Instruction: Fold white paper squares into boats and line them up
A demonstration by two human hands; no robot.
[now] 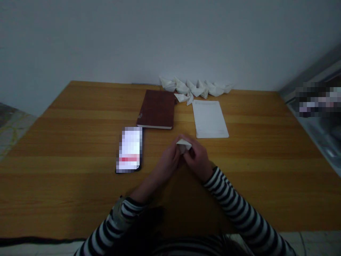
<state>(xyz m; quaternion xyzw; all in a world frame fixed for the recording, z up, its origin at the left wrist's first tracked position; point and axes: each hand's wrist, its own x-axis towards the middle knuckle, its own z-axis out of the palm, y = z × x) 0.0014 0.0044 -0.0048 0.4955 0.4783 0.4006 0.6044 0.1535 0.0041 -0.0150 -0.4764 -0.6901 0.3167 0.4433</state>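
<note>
Open tabletop (pixel 266 160) far left and right; phone (pixel 129 149), notebook (pixel 157 108), paper pad (pixel 210 118) mid-table, folded papers (pixel 195 88) at the back

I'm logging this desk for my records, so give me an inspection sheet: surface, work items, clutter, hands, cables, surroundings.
Surface: wooden table, dimly lit.
Work items: small folded white paper held between both hands; sheet stack beyond it; row of folded paper shapes at the far edge.
Clutter: closed brown notebook; phone with its screen lit.
Hands: left hand and right hand both pinch the paper.
Cables: dark strip along the near left edge; cannot tell if it is a cable.
Surroundings: plain wall; metal surface at far right.
</note>
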